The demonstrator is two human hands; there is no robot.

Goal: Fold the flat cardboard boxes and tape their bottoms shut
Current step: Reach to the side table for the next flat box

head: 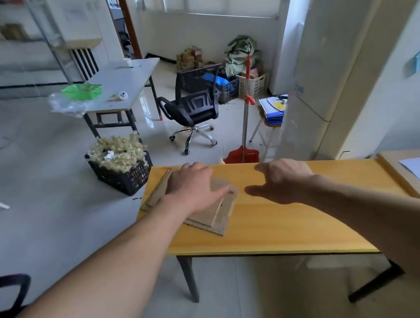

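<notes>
Seen from the head camera, a stack of flat cardboard boxes (pixel 221 211) lies at the left end of a yellow wood-grain table (pixel 289 225), turned at an angle to the table's edges. The cardboard is dull brown and matte; its near edge shows the ribbed corrugated core, and a narrow flap ridge runs across the top sheet. The left hand (pixel 193 186) lies palm down on the stack with its fingers straight and together, gripping nothing. The right hand (pixel 282 182) is over bare tabletop just beside the stack's right corner, fingers loosely spread and slack, thumb pointing towards the cardboard, holding nothing; whether it touches the wood cannot be told.

Beyond the table, on a glossy pale tiled floor, stands a black lattice plastic crate (pixel 127 176) heaped with pale, fluffy, straw-coloured material. Farther back is a black mesh-backed office chair (pixel 192 108) on a chrome star base, beside a white folding table (pixel 126 76) that bears a green mesh basket (pixel 83 91). A red dustpan (pixel 241 155) with a long handle stands upright behind the yellow table.
</notes>
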